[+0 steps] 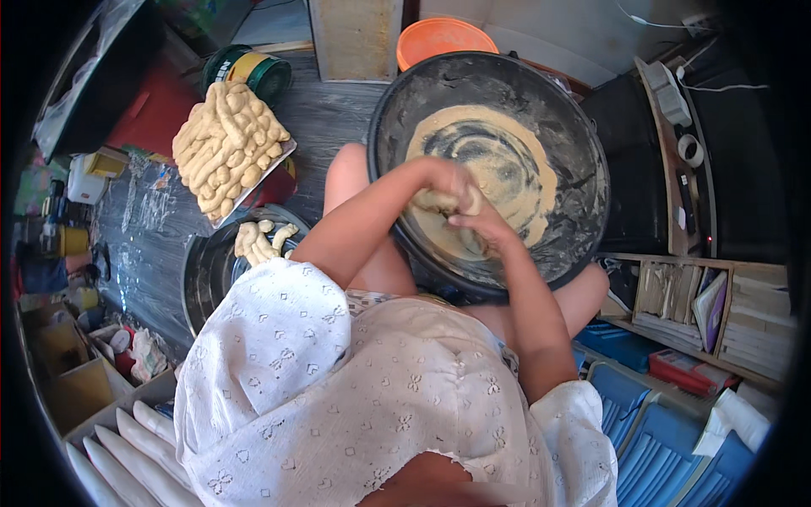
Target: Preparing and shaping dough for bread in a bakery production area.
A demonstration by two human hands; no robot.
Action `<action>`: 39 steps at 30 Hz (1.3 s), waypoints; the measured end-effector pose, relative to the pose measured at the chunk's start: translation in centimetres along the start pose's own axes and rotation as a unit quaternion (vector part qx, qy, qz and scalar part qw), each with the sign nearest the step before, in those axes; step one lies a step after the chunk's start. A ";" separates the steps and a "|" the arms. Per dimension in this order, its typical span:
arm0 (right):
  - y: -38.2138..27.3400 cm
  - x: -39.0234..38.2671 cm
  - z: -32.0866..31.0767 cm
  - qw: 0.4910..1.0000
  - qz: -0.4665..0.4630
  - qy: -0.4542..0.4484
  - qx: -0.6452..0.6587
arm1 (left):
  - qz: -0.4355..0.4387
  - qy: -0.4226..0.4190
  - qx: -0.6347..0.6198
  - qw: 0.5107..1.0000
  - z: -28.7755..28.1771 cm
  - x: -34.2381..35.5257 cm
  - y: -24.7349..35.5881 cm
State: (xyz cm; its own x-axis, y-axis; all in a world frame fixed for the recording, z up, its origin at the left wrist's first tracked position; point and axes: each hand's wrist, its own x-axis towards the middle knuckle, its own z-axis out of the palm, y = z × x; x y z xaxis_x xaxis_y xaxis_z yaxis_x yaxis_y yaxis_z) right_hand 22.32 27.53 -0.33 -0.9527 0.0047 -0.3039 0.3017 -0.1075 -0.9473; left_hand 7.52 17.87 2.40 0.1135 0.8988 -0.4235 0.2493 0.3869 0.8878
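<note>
A wide black basin point(587, 152) rests at my lap, with a ring of pale yellowish powder point(541, 160) spread over its bottom. Both hands come together above its near left part. My left hand point(449, 182) is closed and smeared by motion, on a pale lump of dough point(435, 202) that shows below its fingers. My right hand point(483, 221) meets it from the right, fingers curled against the same lump; part of the dough is hidden by the hands. To the left, a tray point(279, 160) carries a high pile of dough pieces point(226, 148), some long, some rounded.
A second black basin point(196, 270) with several dough strips point(263, 240) stands by my left elbow. Beyond are a dark green bucket point(272, 74) and an orange lid point(443, 40). Shelves with papers point(667, 291) and blue slatted chairs point(655, 448) line the right side.
</note>
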 end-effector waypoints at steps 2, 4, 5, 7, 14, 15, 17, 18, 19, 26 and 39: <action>0.6 -0.5 -2.3 0.991 0.074 -0.052 -0.094 | 0.066 0.062 -0.108 0.990 -1.3 -2.4 2.7; 0.9 -0.8 -3.4 0.978 0.107 -0.097 -0.149 | 0.131 0.130 -0.215 0.959 -1.6 -4.0 2.8; 0.7 -1.2 -3.7 0.978 0.106 -0.102 -0.151 | 0.122 0.102 -0.237 0.958 -1.7 -4.6 2.5; -0.6 -2.2 -4.2 0.994 0.104 0.016 -0.038 | 0.116 0.074 -0.257 0.957 -1.4 -4.8 2.3; -12.3 -4.7 -2.2 0.992 -0.010 0.073 -0.100 | 0.221 0.239 0.022 0.945 2.5 -1.0 5.3; -12.3 -4.0 -2.6 0.992 -0.011 0.075 -0.098 | 0.222 0.237 0.024 0.946 2.3 -1.3 6.2; -12.2 -2.7 -4.0 0.923 -0.317 0.174 0.131 | 0.166 0.233 -0.205 0.936 1.6 -3.0 10.6; -12.7 -2.7 -3.7 0.923 -0.317 0.176 0.129 | 0.176 0.223 -0.206 0.936 1.3 -3.2 12.2; -13.6 -2.5 -2.5 0.912 -0.337 0.116 0.202 | 0.222 0.257 -0.181 0.923 1.1 -3.7 14.3; -6.1 0.1 1.4 0.911 -0.171 0.219 -0.303 | 0.356 0.454 -0.085 0.812 -4.0 -11.8 27.7; -16.9 -0.2 3.8 0.879 -0.386 0.275 -0.043 | 0.294 0.391 -0.188 0.852 -1.9 -4.9 22.4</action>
State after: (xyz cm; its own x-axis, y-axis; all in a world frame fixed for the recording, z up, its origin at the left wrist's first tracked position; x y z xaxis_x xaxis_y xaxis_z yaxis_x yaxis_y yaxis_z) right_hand 17.22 25.58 16.14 -0.7199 0.5257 0.4532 -0.4037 0.2141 -0.8895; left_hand 10.73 22.50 24.73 -0.5987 0.7662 0.2334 0.0278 -0.2714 0.9621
